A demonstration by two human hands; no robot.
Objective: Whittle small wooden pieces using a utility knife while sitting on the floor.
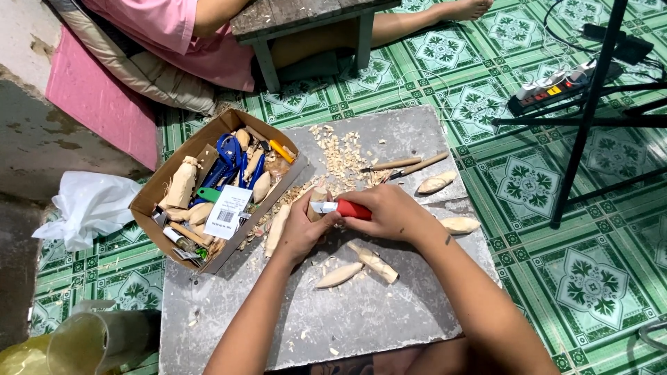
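Note:
My left hand (300, 228) grips a small upright piece of pale wood (318, 197) over a grey slab (389, 312). My right hand (389, 212) holds a knife with a red handle (353, 209), its blade laid against the wood near my left thumb. Wood shavings (342, 154) lie scattered on the slab just beyond my hands. Two carved wooden pieces (356, 268) rest on the slab right below my hands, and a long one (277, 229) lies left of my left hand.
A cardboard box (161, 182) with blue-handled tools and wood blanks sits at left. Two wooden-handled tools (406, 165) and more carved pieces (436, 183) lie at right. Another person in pink (174, 28) sits by a low bench (299, 17). A black tripod leg (583, 118), a power strip (556, 85) and a white bag (90, 205) are nearby.

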